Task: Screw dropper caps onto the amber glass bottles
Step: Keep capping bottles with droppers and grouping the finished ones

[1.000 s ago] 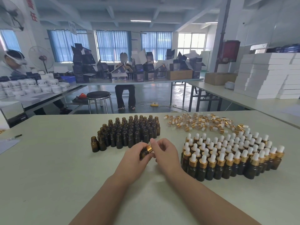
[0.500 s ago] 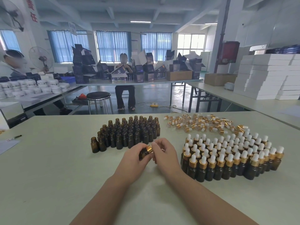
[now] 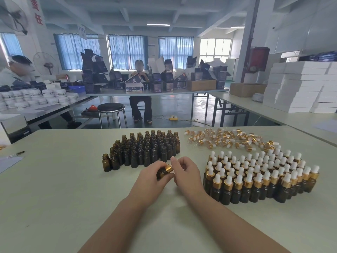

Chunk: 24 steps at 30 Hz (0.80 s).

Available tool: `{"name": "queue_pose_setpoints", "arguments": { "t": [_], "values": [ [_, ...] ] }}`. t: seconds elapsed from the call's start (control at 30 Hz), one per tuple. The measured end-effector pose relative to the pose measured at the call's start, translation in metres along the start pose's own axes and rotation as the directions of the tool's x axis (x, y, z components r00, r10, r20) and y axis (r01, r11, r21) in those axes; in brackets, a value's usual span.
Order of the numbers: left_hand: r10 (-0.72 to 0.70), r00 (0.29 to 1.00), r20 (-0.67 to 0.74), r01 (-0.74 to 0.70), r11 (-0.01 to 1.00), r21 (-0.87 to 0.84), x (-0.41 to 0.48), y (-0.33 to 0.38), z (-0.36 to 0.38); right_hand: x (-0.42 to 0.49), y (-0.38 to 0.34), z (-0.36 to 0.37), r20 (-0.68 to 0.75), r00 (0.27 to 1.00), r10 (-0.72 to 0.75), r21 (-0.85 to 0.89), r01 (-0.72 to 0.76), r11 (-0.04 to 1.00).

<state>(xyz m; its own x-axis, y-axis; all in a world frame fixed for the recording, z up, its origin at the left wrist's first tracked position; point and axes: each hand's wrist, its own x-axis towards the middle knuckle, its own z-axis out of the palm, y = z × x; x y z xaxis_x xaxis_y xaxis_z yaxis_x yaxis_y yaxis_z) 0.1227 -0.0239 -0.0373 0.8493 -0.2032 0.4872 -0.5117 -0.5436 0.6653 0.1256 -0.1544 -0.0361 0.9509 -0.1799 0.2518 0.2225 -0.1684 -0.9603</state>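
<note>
An amber bottle is held tilted just in front of the block of uncapped bottles, low over the bench; whether the bench is touched cannot be told. The bottle is gripped by the left hand, whose fingers are curled round its body. Its gold dropper cap is pinched by the right hand, the fingers clamped on the collar. To the right of the uncapped block, capped bottles are stood in close rows. Behind and to the right of that block, loose dropper caps are scattered on the bench
</note>
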Motion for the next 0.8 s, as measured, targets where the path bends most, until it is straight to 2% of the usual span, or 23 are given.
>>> {"name": "queue_pose_setpoints", "arguments": {
  "t": [0.23,0.37,0.6,0.7,0.8],
  "values": [
    [-0.009,1.0,-0.021,0.009,1.0,-0.029,-0.001,-0.002,0.002,0.0,-0.002,-0.003,-0.052,0.992,-0.115,-0.058,0.112,0.992],
    [-0.03,0.999,-0.044,0.026,0.995,-0.092,-0.001,-0.004,0.003,-0.002,-0.005,-0.003,-0.029,0.987,-0.155,-0.043,0.154,0.987],
    [-0.017,0.999,-0.034,0.014,0.996,-0.085,0.001,-0.007,0.003,-0.005,-0.008,-0.003,0.0,0.981,-0.194,-0.043,0.194,0.98],
    [-0.01,1.0,-0.028,0.007,0.996,-0.09,0.001,-0.006,0.002,-0.006,-0.009,-0.004,0.036,0.972,-0.233,-0.111,0.235,0.966],
    [-0.006,1.0,-0.015,0.004,0.996,-0.085,0.002,-0.005,0.001,-0.004,-0.012,-0.007,0.09,0.95,-0.298,-0.275,0.311,0.91]
  ]
}}
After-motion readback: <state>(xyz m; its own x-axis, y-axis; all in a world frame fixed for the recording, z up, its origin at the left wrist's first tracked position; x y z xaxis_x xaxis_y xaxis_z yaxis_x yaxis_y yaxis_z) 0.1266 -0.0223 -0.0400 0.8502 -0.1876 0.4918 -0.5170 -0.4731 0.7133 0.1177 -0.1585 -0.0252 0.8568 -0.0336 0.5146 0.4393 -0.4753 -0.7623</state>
